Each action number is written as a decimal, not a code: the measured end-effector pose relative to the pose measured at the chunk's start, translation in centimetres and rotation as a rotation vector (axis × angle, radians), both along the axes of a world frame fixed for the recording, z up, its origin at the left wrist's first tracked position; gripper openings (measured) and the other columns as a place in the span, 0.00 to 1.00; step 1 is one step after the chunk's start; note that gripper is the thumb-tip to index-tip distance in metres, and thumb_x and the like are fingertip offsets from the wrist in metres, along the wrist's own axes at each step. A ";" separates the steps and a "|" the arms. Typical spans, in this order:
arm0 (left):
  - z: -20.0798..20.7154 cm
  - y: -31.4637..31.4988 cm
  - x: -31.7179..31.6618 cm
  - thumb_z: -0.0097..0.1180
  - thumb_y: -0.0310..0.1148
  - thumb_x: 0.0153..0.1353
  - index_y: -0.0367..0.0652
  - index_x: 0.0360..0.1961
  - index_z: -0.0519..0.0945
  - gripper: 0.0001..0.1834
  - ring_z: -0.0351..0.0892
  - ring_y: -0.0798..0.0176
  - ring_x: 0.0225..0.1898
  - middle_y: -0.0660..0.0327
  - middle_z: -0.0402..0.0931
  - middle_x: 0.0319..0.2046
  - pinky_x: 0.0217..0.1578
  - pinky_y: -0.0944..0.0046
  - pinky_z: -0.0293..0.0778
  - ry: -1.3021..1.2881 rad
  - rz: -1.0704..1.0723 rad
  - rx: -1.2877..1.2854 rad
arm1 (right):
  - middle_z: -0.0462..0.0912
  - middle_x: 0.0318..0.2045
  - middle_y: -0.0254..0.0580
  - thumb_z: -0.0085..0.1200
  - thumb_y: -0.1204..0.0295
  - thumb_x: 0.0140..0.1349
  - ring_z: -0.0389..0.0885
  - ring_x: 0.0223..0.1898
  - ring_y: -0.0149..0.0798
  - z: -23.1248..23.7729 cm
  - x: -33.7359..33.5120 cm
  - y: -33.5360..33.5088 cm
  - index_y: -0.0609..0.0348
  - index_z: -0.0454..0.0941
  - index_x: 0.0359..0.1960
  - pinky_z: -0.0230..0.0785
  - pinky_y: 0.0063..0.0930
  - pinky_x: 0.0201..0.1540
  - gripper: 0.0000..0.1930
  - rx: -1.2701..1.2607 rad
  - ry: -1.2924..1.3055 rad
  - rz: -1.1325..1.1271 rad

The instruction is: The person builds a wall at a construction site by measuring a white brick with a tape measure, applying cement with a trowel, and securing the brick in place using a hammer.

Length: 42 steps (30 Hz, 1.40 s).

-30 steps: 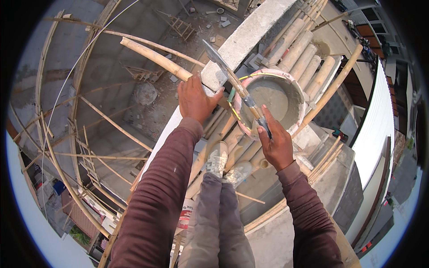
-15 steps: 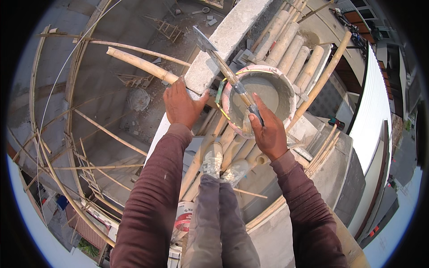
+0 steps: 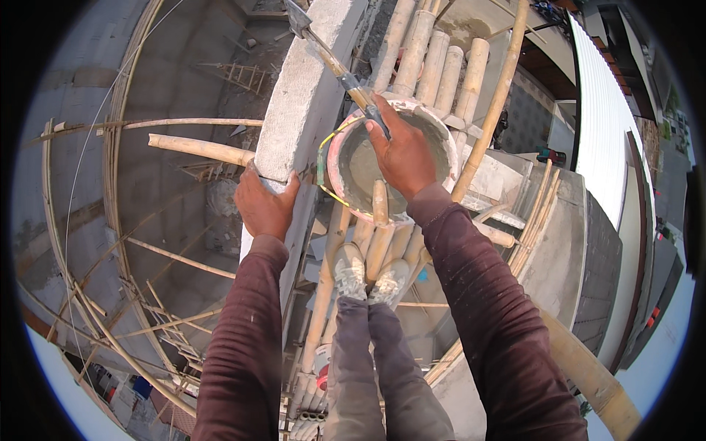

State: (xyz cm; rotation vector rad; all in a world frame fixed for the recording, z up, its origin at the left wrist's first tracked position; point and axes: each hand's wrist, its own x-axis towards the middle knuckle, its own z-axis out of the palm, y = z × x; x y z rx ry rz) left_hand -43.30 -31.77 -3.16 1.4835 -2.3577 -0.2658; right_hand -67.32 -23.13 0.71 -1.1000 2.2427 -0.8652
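Observation:
My left hand (image 3: 263,202) grips the near end of a pale, rough concrete block (image 3: 309,81), thumb on its right side and fingers on its left. My right hand (image 3: 404,151) is closed on the dark-wrapped lower part of a long wooden-handled tool (image 3: 340,72). The tool slants up and left, its flat grey metal head (image 3: 297,18) over the block's far part. Beneath my right hand stands a round bucket (image 3: 336,165) of wet grey mortar (image 3: 360,158), with a yellow-green handle. A short wooden handle (image 3: 379,202) leans at its near rim.
My shoes (image 3: 350,269) stand on bamboo poles (image 3: 379,250) laid as scaffolding. More thick poles (image 3: 432,67) lie beyond the bucket. One bamboo pole (image 3: 198,149) juts left from the wall. At left there is a deep drop to a rubble-strewn floor, crossed by thin bamboo (image 3: 180,257).
My right hand has moved left over the bucket, and the tool's head has gone farther up and left. My left hand keeps its hold on the block's end while the whole view shifts.

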 end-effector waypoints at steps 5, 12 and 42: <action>0.2 0.0 -0.6 0.73 0.45 0.50 0.29 0.55 0.74 0.38 0.79 0.36 0.47 0.41 0.79 0.44 0.48 0.45 0.74 -0.059 0.024 0.062 | 0.84 0.42 0.57 0.50 0.58 0.71 0.82 0.45 0.61 1.1 -0.6 -0.3 0.43 0.69 0.69 0.72 0.52 0.48 0.25 0.149 -0.066 -0.039; 0.1 0.3 -0.9 0.72 0.47 0.53 0.27 0.60 0.70 0.42 0.76 0.37 0.55 0.39 0.76 0.52 0.55 0.47 0.71 -0.082 0.032 0.146 | 0.81 0.54 0.60 0.55 0.66 0.70 0.81 0.53 0.60 2.5 4.5 8.6 0.56 0.67 0.69 0.75 0.42 0.53 0.27 -0.227 -0.235 -0.112; 5.2 9.1 12.3 0.46 0.56 0.71 0.40 0.77 0.52 0.43 0.39 0.41 0.78 0.45 0.46 0.77 0.73 0.36 0.36 -0.415 -0.307 0.155 | 0.85 0.37 0.61 0.58 0.64 0.66 0.86 0.39 0.59 16.5 22.7 41.7 0.64 0.69 0.66 0.76 0.42 0.42 0.29 0.526 -0.834 -0.481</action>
